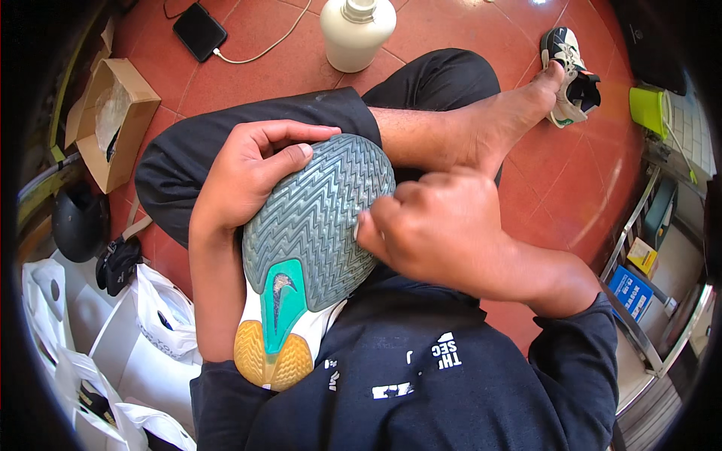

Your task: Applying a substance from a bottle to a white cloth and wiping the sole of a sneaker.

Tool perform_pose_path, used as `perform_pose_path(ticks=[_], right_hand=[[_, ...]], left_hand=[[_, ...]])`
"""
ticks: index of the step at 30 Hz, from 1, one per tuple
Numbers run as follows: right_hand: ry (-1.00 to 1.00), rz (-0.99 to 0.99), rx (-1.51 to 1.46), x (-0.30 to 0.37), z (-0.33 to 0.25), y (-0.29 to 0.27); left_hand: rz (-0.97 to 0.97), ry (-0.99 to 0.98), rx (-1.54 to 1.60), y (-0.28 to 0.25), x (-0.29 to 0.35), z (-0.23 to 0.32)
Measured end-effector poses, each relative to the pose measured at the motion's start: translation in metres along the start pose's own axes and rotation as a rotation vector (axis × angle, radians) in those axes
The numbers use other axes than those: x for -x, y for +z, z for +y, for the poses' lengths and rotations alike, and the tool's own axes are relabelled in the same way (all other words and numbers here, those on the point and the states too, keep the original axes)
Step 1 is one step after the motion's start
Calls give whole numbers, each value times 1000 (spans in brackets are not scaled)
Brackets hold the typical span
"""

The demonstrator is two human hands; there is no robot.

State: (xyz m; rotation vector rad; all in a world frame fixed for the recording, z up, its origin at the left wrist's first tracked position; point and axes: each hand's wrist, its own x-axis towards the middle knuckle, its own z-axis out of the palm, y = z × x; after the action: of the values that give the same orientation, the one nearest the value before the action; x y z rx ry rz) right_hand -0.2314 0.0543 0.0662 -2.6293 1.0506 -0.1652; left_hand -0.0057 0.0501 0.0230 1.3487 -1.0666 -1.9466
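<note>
A shoe lies sole up across my lap, its toe pointing away from me. The sole (pixel 323 210) is dark grey with a zigzag tread, a teal patch in the middle and a yellow-tan heel. My left hand (pixel 259 161) grips the shoe by its left edge near the toe, thumb lying on the tread. At the right edge of the sole is my right hand (pixel 444 225), closed with the fingers curled. Whatever it may pinch is hidden by the fingers. The other shoe (pixel 575 83), black and cream, stands on the floor by my bare foot.
A cream plastic bottle (pixel 357 37) stands beyond my legs. To its left lie a black phone (pixel 199 31) and a white cable (pixel 263 54). An open cardboard box (pixel 124 143) and white bags (pixel 162 308) are on the left. A metal rack (pixel 639 338) with small boxes stands right.
</note>
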Motion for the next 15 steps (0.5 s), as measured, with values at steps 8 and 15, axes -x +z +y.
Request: perform_pose_path(ticks=[8,15], right_hand=[[-25,-9,-11,-1,1,-1],[-5,33,5,-6,4,3]], left_hand=[[-4,-2,-3,0,0,1],[1,0,12,0,0,0]])
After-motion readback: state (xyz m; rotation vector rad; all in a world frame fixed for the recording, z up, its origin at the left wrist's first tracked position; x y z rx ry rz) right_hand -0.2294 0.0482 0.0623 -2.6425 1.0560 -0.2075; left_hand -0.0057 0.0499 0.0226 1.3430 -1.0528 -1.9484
